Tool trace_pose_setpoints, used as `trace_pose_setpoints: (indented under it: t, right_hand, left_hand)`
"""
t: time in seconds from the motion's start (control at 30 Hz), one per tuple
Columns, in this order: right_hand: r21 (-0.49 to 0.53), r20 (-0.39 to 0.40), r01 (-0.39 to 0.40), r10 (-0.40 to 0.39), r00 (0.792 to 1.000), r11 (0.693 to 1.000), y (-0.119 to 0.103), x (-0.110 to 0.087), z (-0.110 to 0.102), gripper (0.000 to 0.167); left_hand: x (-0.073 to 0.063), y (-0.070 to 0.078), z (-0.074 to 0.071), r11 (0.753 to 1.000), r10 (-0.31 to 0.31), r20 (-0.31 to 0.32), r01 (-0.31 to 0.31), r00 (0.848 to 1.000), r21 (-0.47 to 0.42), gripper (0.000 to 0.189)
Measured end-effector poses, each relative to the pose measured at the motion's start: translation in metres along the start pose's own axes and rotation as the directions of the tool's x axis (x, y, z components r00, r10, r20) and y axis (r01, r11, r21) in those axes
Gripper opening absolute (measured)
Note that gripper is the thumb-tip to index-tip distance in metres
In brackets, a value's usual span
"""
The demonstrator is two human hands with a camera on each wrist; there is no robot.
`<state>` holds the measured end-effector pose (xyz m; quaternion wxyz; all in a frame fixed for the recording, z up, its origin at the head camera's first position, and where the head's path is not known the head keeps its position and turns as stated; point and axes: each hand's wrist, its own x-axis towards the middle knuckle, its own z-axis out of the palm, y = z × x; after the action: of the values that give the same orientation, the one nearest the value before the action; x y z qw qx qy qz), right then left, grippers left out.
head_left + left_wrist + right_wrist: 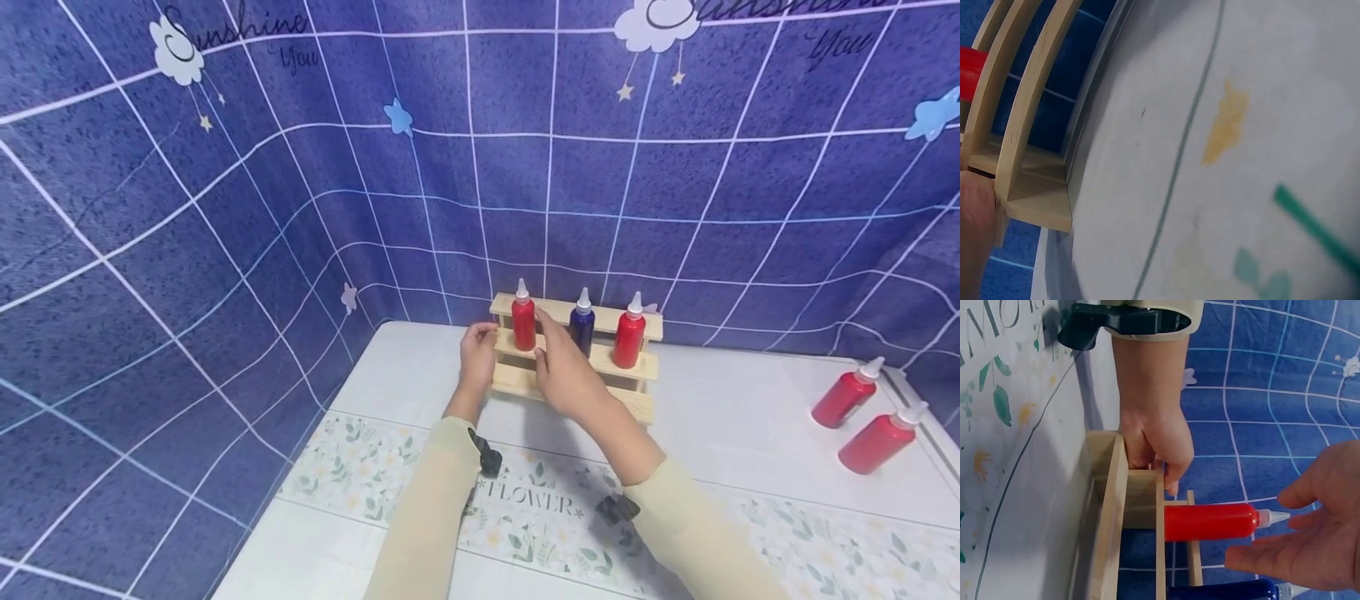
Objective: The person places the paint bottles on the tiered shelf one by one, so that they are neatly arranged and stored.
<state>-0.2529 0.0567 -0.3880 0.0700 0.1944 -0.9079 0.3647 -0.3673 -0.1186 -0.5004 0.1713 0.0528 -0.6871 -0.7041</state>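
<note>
Gripping rack [602, 358], left hand [477, 358] curled, right hand [566, 371] half-spread near red bottle [523, 327]

Left sleeve [423, 508] and right sleeve [705, 525]: plain, pale cream, long. One black, angular fitting [490, 461] projects per cuff [453, 437].

red nozzle bottles [523, 327]: four, white tips | dark blue nozzle bottle [582, 327]: white tip | tiered wooden rack [516, 379]: pale tan | tabletop [738, 408]: white, floral band, green leaves | wall hanging [442, 171]: blue, white and light-blue grid, cloud-and-star print | sleeves [423, 508]: cream | wrist straps [489, 460]: black
</note>
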Motion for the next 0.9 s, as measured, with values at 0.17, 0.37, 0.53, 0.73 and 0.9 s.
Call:
trace_pose_setpoints:
  t: [0.17, 0.37, 0.53, 0.73, 0.9]
  right_hand:
    - [0.006, -0.018, -0.001, 0.001, 1.000, 1.000, 0.001, -0.011, -0.009, 0.058]
    - [0.017, -0.059, 0.027, -0.026, 0.998, 0.999, 0.005, -0.024, -0.020, 0.052]
    - [0.008, -0.089, 0.032, -0.031, 0.996, 0.999, 0.010, -0.032, -0.027, 0.049]
    - [0.002, -0.116, 0.042, -0.041, 0.992, 0.999, 0.016, -0.041, -0.035, 0.043]
    - [-0.017, -0.120, 0.042, -0.044, 0.992, 0.999, 0.020, -0.049, -0.042, 0.042]
  left_hand:
    - [-0.003, 0.001, 0.000, 1.000, -0.011, -0.003, 0.011, 1.000, 0.013, 0.020]
    - [-0.003, 0.001, 0.000, 1.000, -0.012, -0.007, 0.012, 1.000, 0.009, 0.020]
    - [-0.003, 0.000, -0.001, 1.000, -0.019, 0.001, 0.019, 1.000, 0.015, 0.019]
    - [-0.003, 0.000, -0.001, 1.000, -0.010, 0.006, 0.009, 1.000, 0.024, 0.019]
    - [-0.002, 0.000, -0.001, 1.000, 0.004, 0.012, -0.004, 1.000, 0.017, 0.019]
